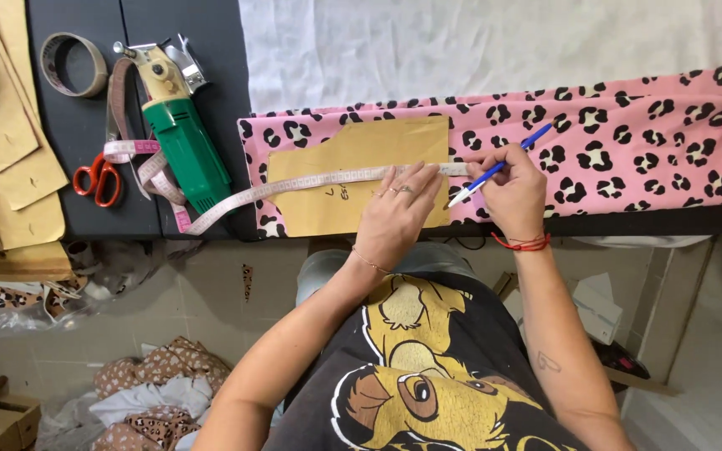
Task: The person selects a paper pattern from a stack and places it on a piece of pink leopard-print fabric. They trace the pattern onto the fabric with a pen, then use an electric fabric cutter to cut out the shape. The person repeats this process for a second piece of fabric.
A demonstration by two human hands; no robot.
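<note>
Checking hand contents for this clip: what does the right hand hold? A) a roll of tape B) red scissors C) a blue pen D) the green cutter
C: the right hand grips a blue pen with its tip at the edge of the brown paper pattern, while the left hand presses the tape measure flat.

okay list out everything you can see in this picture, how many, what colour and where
fabric: one, pink with black leopard spots, along the table edge
paper pattern: one, tan, on the fabric
measuring tape: one, white and pink, across the pattern
pen: one, blue and white, over the fabric
cutting machine: one, green and cream, on the dark table
scissors: one, red handles, left of the machine
tape roll: one, brownish, top left
white cloth: one, behind the fabric
left hand: presses the tape down
right hand: holds the pen
</note>
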